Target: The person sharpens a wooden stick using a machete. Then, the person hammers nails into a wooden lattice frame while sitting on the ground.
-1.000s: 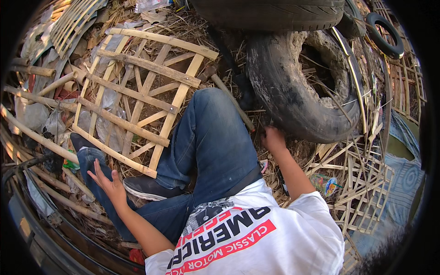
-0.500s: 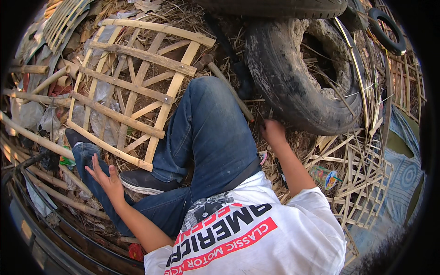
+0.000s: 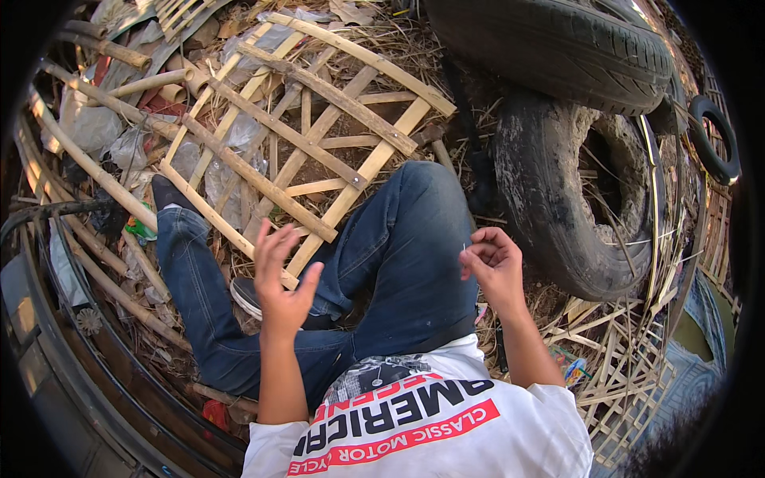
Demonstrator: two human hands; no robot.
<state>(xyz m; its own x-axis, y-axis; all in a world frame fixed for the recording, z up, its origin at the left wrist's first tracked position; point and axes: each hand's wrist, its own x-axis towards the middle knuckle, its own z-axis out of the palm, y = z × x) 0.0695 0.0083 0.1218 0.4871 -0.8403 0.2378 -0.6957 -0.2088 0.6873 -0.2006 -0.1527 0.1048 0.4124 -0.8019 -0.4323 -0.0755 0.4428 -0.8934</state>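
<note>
with the fingers of the right hand (image 3: 496, 263) pinching a thin pale sliver (image 3: 464, 248), best to avoid loosening them, and with the left hand (image 3: 283, 299), fingers spread, to steady the bamboo lattice (image 3: 303, 143) on the littered ground (image 3: 402, 49).

I can make out lettering clearly on the white shirt (image 3: 518, 434), near and in the middle, and it runs upside down from where I look. Nearest to me is a red band (image 3: 396, 440) carrying a row of small white capitals. Just beyond it stand large black capitals (image 3: 390, 414), the biggest on the shirt. Farther still I see a shorter line of red letters (image 3: 373, 389), its left part creased, set against a dark printed picture (image 3: 378, 371). On the right, a colourful wrapper (image 3: 574, 371) lies on the ground, too small for me to read. So is a green wrapper (image 3: 141, 229) on the left.
</note>
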